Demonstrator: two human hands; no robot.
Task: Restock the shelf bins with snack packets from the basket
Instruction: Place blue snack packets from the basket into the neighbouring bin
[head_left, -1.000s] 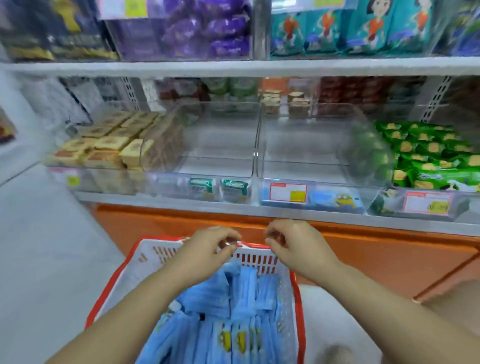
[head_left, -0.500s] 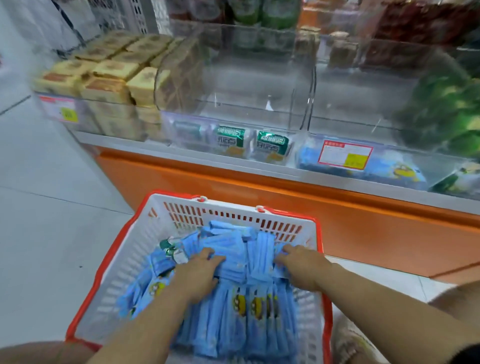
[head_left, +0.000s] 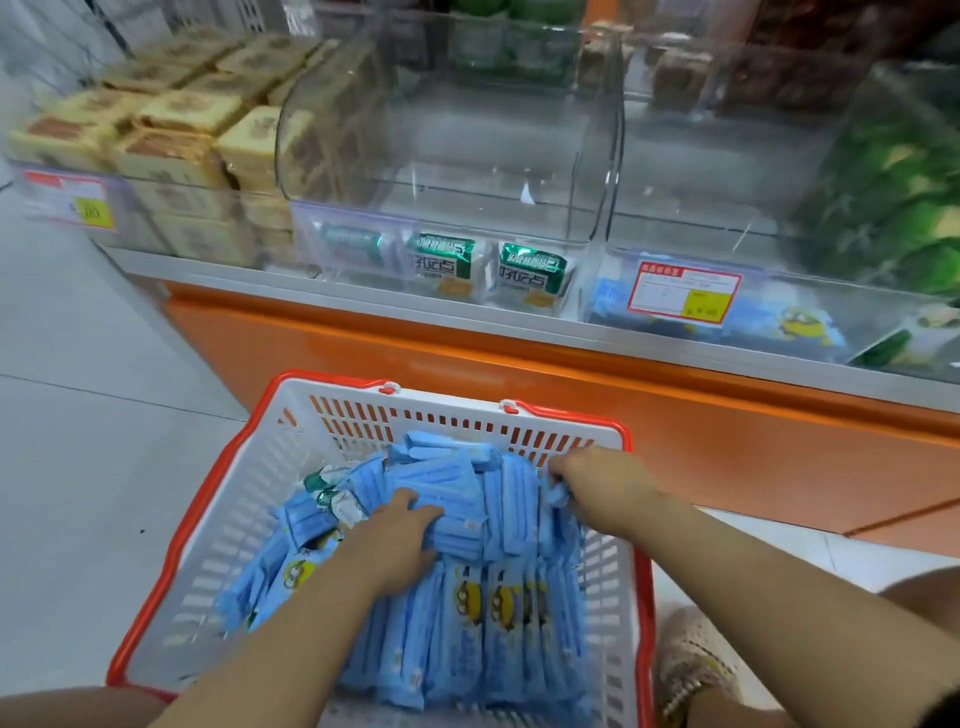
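– Comparing with a second ago: what moved?
– Both hands. They were up at the far rim of the basket (head_left: 208, 582); half a second ago they had dropped into the load. Same now, and the view has tipped further down onto the basket.
– Left hand (head_left: 395, 545)?
– Mid-basket, fingers curled over the top of a bundle of blue packets (head_left: 498, 623). Gripping them, not lifted.
– Right hand (head_left: 602, 488)?
– Far right corner, just inside the rim. Fingers curled down into the same blue packets, clutching the ends of a few.
– Where's the stock?
– All still in the basket, on edge in rows under and between the two hands. A few green-and-white packets (head_left: 332, 501) are just left of the left hand.
– Bins?
– Middle clear bin (head_left: 452, 156): three green-and-white packs (head_left: 447, 265) at the front. Right clear bin (head_left: 727, 171): blue packs lying at the front.
– Any text?
– Blue packets carry a yellow goggled cartoon figure. Green packs have white Chinese lettering. The red-bordered price label (head_left: 683, 292) with a yellow patch on the right bin is too blurred to read.
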